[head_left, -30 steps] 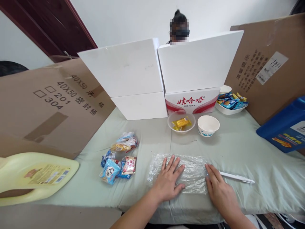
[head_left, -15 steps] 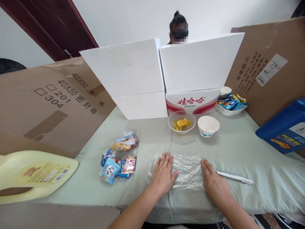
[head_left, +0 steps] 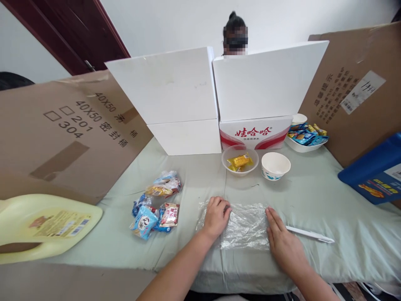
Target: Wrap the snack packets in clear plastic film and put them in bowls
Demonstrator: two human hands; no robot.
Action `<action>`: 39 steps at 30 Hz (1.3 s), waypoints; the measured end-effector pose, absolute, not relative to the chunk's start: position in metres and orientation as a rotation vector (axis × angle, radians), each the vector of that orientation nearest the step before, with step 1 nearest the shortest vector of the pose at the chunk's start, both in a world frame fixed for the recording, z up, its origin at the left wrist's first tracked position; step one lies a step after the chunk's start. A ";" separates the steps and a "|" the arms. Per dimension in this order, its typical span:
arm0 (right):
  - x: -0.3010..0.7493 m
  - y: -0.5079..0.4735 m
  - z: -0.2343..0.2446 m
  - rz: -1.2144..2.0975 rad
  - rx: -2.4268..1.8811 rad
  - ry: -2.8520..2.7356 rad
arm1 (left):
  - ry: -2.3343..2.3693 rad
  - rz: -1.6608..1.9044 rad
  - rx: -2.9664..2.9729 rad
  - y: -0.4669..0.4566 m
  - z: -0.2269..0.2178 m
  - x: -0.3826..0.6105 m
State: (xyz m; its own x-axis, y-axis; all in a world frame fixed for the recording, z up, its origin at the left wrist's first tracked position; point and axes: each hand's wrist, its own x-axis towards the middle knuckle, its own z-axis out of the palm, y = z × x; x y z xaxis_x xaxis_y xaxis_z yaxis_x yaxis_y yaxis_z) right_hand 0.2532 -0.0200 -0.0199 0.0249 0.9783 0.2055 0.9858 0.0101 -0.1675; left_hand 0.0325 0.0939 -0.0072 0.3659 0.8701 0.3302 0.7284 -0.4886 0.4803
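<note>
A crinkled sheet of clear plastic wrap [head_left: 246, 223] lies flat on the pale green cloth in front of me. My left hand [head_left: 216, 216] rests on its left part with the fingers curled down onto the film. My right hand [head_left: 282, 242] lies flat and open along the sheet's right edge, fingers stretched out. A white pen [head_left: 310, 234] lies just right of that hand.
Snack packets [head_left: 156, 207] are heaped to the left. A clear bowl with a yellow packet [head_left: 239, 160] and a white paper bowl [head_left: 275, 165] stand behind the wrap. White boxes [head_left: 250, 96], cardboard walls, a yellow jug [head_left: 44, 225] and a blue box [head_left: 374, 171] ring the table. A person sits behind the boxes.
My left hand has slid left over the wrap and its fingers have curled from flat to bent. My right hand has shifted slightly left to the sheet's right edge.
</note>
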 end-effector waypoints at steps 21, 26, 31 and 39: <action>0.261 -0.017 -0.003 -0.134 -2.366 -2.035 | 0.841 0.446 2.747 0.072 0.002 0.034; 0.256 -0.004 0.018 -0.292 -2.033 -2.037 | 0.890 0.302 2.684 0.068 0.004 0.040; 0.231 0.012 -0.008 -0.076 -1.675 -2.389 | 0.949 0.284 2.720 0.075 0.000 0.024; 0.240 0.000 -0.021 -0.062 -1.699 -2.344 | 1.566 0.396 2.684 0.085 0.001 -0.067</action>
State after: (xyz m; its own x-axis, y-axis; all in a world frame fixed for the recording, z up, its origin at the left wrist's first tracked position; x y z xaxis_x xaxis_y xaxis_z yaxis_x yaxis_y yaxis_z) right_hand 0.2397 -0.0001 -0.0209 -0.2917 0.9305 0.2214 0.9409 0.3208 -0.1088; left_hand -0.0675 0.0851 0.0013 0.4683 0.8579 0.2117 0.8555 -0.5001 0.1343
